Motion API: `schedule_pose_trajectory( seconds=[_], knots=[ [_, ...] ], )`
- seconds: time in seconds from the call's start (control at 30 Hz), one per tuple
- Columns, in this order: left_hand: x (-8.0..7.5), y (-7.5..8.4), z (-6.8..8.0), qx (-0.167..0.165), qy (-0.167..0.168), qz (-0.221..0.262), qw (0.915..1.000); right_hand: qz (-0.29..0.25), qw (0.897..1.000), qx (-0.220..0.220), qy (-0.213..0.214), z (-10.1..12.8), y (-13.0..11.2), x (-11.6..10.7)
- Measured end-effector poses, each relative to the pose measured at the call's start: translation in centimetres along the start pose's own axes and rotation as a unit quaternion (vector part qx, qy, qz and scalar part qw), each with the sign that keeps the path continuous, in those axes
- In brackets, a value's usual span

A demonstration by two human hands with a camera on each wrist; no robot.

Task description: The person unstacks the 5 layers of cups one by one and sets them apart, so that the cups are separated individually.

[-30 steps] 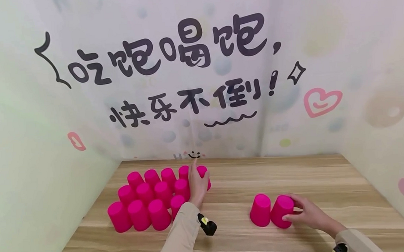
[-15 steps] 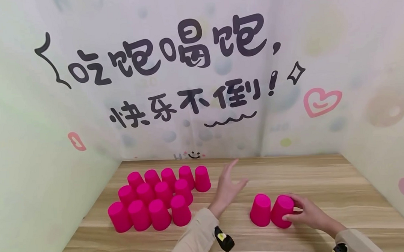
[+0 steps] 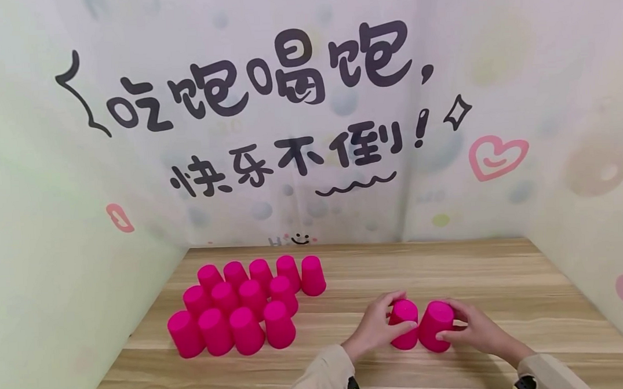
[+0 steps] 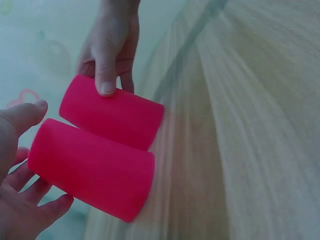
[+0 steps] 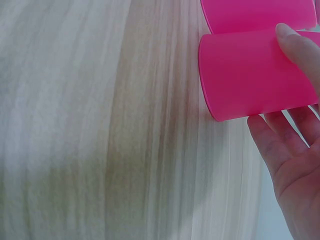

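Note:
Two pink cups stand upside down, side by side, on the wooden table (image 3: 450, 269). My left hand (image 3: 387, 320) grips the left cup (image 3: 404, 318), thumb in front and fingers over its far side. My right hand (image 3: 455, 324) grips the right cup (image 3: 435, 322), which leans a little toward its neighbour. In the left wrist view the left cup (image 4: 92, 170) lies between my thumb (image 4: 22, 115) and my fingers (image 4: 42, 212), and the right cup (image 4: 112, 112) sits behind it. The right wrist view shows the right cup (image 5: 250, 80) under my thumb (image 5: 300, 45).
Several more pink cups (image 3: 243, 305) stand upside down in three tight rows at the table's left. Patterned walls with black lettering close the table in at the back (image 3: 310, 160) and on both sides. Bare wood lies between the cluster and the pair.
My left hand left the cup cluster, swung right across the table and took hold of the left cup of the pair. My right hand has kept its grip.

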State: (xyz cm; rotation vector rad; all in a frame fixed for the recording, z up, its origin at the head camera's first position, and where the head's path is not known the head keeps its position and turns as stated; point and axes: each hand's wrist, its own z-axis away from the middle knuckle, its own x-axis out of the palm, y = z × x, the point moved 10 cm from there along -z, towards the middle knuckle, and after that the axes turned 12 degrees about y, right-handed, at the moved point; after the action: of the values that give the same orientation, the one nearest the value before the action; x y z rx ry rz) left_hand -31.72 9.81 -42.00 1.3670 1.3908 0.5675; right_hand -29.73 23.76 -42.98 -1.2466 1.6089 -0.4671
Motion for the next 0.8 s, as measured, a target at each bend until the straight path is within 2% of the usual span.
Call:
schedule_pose_trajectory(
  seconds=[0.3, 0.53, 0.67, 0.77, 0.8],
  knots=[
    [0.6, -2.1, 0.9, -0.054, -0.004, 0.022, 0.9983, 0.001, 1.000, 0.007, -0.002, 0.0, 0.0, 0.1],
    [-0.1, -2.8, 1.0, -0.064, 0.015, 0.032, 0.9973, 0.011, 1.000, 0.019, -0.002, 0.0, 0.2, -0.1],
    [-1.7, -3.0, 0.6, -0.058, 0.041, 0.036, 0.9969, 0.008, 1.000, 0.020, -0.002, 0.0, 0.1, 0.0],
    [-3.7, -3.1, 0.2, -0.053, 0.072, 0.036, 0.9954, 0.005, 1.000, 0.019, 0.001, 0.0, 0.2, 0.0],
    [-4.6, -2.6, 0.2, -0.051, 0.085, 0.037, 0.9944, 0.005, 1.000, 0.020, 0.001, 0.0, 0.2, -0.1]
  ],
)
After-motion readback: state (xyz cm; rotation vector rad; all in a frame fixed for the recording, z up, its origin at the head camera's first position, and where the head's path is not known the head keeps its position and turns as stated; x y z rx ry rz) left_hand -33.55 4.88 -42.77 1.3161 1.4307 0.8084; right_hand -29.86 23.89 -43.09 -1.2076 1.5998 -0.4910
